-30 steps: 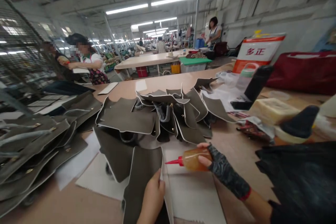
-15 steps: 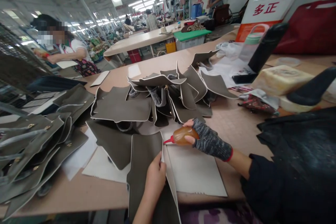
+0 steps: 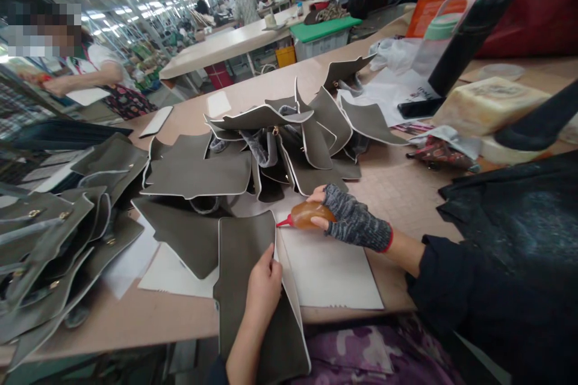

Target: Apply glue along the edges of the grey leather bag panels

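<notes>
My left hand (image 3: 265,280) is closed on the right edge of a grey-brown leather piece (image 3: 241,252) with pale edges, near the front of the table. My right hand (image 3: 354,216), in a grey fingerless glove with red trim, grips an amber squeeze bottle (image 3: 309,215). The bottle lies sideways, its red nozzle pointing left at the upper right edge of the held piece. Beneath the bottle is a white board (image 3: 332,274). Another leather piece (image 3: 185,234) rests just left of the held one.
Leather pieces are heaped mid-table (image 3: 198,165) and at the left (image 3: 49,240). At the right are a black phone (image 3: 419,108), a yellowish block (image 3: 492,105), a dark bottle (image 3: 469,39) and black sheeting (image 3: 519,240). A person (image 3: 90,66) stands beyond the table at the left.
The camera view has shifted, so the table contents appear higher and slightly left. The nozzle has moved up along the edge of the held piece, nearer its top corner. Both grips look the same.
</notes>
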Available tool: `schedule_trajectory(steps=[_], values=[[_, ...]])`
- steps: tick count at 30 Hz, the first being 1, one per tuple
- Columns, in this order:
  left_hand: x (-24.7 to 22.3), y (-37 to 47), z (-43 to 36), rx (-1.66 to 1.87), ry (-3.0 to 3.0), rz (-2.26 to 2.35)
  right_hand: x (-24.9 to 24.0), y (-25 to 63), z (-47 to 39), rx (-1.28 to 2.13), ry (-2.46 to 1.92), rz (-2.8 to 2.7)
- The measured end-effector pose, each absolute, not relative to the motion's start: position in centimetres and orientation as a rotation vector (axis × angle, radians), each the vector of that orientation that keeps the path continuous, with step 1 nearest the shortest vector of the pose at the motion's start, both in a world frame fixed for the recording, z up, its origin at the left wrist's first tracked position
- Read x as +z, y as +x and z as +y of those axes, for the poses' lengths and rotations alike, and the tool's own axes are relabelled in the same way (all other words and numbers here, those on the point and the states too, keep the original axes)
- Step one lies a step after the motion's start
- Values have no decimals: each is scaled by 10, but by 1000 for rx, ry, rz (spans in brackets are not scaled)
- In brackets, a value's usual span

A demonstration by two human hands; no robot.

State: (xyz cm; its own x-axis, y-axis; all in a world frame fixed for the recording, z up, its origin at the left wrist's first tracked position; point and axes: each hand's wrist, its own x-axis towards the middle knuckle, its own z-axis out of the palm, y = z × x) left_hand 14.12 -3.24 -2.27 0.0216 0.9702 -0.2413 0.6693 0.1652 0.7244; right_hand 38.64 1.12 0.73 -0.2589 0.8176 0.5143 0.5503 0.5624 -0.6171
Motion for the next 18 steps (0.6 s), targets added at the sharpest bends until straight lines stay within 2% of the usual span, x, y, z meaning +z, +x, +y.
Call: schedule_trajectory(steps=[18], values=[[-26, 142, -33, 448, 1553, 1718, 5, 387, 6, 481, -1126, -1902]])
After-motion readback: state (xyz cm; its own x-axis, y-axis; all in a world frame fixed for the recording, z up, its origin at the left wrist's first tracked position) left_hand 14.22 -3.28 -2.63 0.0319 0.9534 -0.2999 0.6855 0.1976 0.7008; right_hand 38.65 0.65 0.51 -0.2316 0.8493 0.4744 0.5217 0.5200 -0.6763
